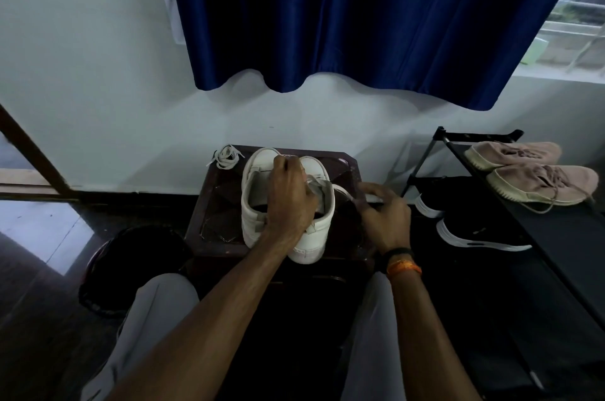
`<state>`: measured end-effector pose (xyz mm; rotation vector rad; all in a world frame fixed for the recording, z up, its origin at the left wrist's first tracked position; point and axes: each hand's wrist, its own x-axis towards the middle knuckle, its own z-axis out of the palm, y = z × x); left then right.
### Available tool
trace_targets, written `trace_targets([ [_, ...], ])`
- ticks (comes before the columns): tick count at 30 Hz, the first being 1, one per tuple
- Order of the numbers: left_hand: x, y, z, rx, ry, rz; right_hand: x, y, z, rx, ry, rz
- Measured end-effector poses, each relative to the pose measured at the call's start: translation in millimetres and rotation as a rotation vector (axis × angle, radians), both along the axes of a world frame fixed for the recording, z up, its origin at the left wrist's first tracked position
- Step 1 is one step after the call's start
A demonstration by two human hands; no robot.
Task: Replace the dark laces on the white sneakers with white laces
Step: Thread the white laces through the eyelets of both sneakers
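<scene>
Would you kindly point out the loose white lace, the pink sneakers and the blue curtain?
loose white lace [226,155]: head view, middle of bundle.
pink sneakers [543,184]: head view, nearer shoe's upper.
blue curtain [360,14]: head view, central folds.

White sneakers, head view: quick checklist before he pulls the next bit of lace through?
1. White sneakers sit on the dark stool: ok.
2. Left hand curled at the lacing area: ok.
3. Right hand pinches a white lace: ok.
4. Spare white lace bundle lies on the stool's far left corner: ok.
5. Dark laces fully out: cannot tell, hand covers the eyelets.
</scene>
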<state>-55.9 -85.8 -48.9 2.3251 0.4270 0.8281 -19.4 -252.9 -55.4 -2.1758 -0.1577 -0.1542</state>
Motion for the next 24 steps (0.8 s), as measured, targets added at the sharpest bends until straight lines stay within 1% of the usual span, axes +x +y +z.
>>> trace_targets([
  [1,-0.1,0.4,0.3,0.004,-0.003,0.002,1.1,8.2,2.5,0.06,0.002,0.069],
  [3,-0.4,0.9,-0.4,0.012,-0.008,0.003,2.6,21.3,5.9,0.071,-0.013,0.183],
  [5,-0.2,1.4,-0.9,0.006,-0.008,0.003,5.1,27.8,3.0,0.079,-0.051,0.192],
  [8,-0.4,3.3,0.5,-0.01,-0.004,0.008,6.8,23.9,-3.2,0.098,-0.024,0.102],
  [10,-1.0,3.9,1.8,-0.017,-0.003,0.004,6.4,13.9,-5.8,0.063,-0.017,-0.016],
  [12,-1.5,4.0,2.3,-0.01,0.01,0.003,8.3,-2.4,-10.1,0.045,0.032,-0.134],
  [15,-2.4,3.7,2.5,0.008,0.022,0.012,10.7,-16.1,-14.9,0.079,0.139,-0.158],
  [17,-2.4,2.5,2.9,-0.003,0.017,0.02,10.2,-17.5,-16.2,0.02,0.148,-0.096],
  [19,-2.3,1.6,2.8,-0.004,0.016,0.032,7.9,-15.3,-14.0,-0.063,0.114,-0.02],
  [22,-1.6,3.3,2.2,-0.018,0.027,0.029,4.0,-5.6,-6.3,-0.086,-0.003,0.083],
  [24,-0.7,4.5,2.4,-0.04,0.035,0.016,3.3,6.1,-2.4,-0.147,-0.134,0.18],
])
